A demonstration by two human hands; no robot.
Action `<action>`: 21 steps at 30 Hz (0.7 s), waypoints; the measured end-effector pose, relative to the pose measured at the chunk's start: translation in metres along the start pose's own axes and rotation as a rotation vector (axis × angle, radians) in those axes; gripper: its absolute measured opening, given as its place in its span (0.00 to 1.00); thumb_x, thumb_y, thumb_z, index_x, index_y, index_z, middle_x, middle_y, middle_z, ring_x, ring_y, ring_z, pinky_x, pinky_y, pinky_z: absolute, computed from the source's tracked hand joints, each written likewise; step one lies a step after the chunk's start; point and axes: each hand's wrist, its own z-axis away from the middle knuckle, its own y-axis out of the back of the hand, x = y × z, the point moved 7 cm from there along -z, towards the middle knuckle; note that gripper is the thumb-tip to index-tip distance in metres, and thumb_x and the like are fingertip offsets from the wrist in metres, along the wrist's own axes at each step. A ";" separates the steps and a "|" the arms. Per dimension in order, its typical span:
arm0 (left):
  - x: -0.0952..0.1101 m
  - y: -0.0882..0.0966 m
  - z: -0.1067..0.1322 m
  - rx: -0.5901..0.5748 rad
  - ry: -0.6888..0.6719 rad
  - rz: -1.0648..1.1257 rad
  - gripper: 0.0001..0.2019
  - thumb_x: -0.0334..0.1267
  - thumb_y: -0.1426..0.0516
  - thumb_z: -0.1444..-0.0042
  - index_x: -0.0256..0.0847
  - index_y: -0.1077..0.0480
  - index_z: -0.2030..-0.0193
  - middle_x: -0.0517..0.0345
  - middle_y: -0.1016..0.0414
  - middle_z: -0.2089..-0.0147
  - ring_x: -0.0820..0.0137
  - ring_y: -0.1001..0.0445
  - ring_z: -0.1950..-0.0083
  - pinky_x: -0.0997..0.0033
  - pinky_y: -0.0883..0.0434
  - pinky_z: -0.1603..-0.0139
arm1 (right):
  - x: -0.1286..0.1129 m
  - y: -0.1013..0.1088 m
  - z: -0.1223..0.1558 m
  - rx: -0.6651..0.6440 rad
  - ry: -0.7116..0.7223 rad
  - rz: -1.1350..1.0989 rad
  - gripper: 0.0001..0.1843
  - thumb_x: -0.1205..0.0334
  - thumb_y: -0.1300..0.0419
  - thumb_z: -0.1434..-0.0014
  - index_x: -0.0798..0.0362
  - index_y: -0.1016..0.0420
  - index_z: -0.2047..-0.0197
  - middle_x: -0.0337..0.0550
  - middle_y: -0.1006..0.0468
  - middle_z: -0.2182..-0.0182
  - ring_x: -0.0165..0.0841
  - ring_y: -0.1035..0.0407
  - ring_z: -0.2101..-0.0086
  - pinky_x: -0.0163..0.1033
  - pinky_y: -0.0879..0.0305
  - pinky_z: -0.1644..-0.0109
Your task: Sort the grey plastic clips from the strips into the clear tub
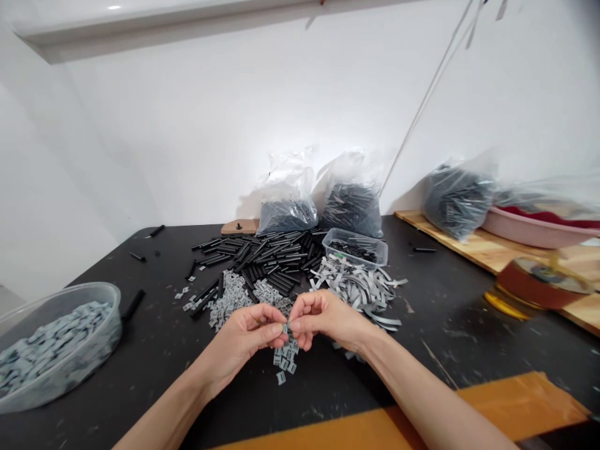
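I noted left hand (257, 329) and right hand (317, 317) pinching a grey clip (285, 327); its smallness risked slippage onto near loose pieces (284, 362).

On the right side, a brown roll (522, 282) is near the wooden board (478, 250) carrying a pink basin (529, 229).
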 end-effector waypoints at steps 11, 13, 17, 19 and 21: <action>-0.003 0.004 0.000 0.019 0.000 -0.089 0.08 0.37 0.36 0.46 0.37 0.26 0.62 0.56 0.25 0.65 0.72 0.27 0.63 0.73 0.32 0.59 | 0.004 0.002 -0.001 0.000 0.016 0.060 0.13 0.60 0.31 0.51 0.61 0.24 0.66 0.41 0.23 0.76 0.25 0.29 0.77 0.30 0.30 0.71; -0.004 0.006 0.000 0.020 -0.003 -0.088 0.08 0.37 0.36 0.46 0.37 0.26 0.62 0.56 0.24 0.65 0.72 0.27 0.63 0.72 0.32 0.59 | 0.004 0.002 -0.001 0.000 0.008 0.052 0.12 0.61 0.31 0.50 0.60 0.25 0.66 0.41 0.23 0.76 0.25 0.29 0.77 0.30 0.30 0.71; -0.006 0.008 -0.003 0.016 -0.012 -0.081 0.08 0.37 0.36 0.47 0.37 0.27 0.63 0.56 0.24 0.65 0.72 0.26 0.64 0.72 0.32 0.60 | 0.006 0.001 -0.001 -0.006 0.007 0.045 0.11 0.62 0.32 0.50 0.60 0.26 0.66 0.40 0.24 0.77 0.25 0.29 0.78 0.29 0.30 0.71; -0.006 0.007 -0.004 0.004 -0.024 -0.083 0.07 0.37 0.36 0.47 0.37 0.27 0.64 0.56 0.24 0.66 0.72 0.26 0.65 0.73 0.32 0.61 | 0.007 0.000 -0.001 -0.006 0.009 0.042 0.11 0.63 0.32 0.50 0.60 0.26 0.67 0.40 0.24 0.77 0.25 0.29 0.78 0.30 0.29 0.71; -0.006 0.006 -0.005 -0.011 -0.035 -0.095 0.07 0.37 0.36 0.47 0.37 0.27 0.64 0.55 0.24 0.66 0.71 0.26 0.64 0.72 0.32 0.62 | 0.007 0.001 -0.001 -0.002 0.012 0.038 0.10 0.63 0.32 0.50 0.60 0.26 0.67 0.39 0.24 0.77 0.26 0.29 0.78 0.30 0.29 0.72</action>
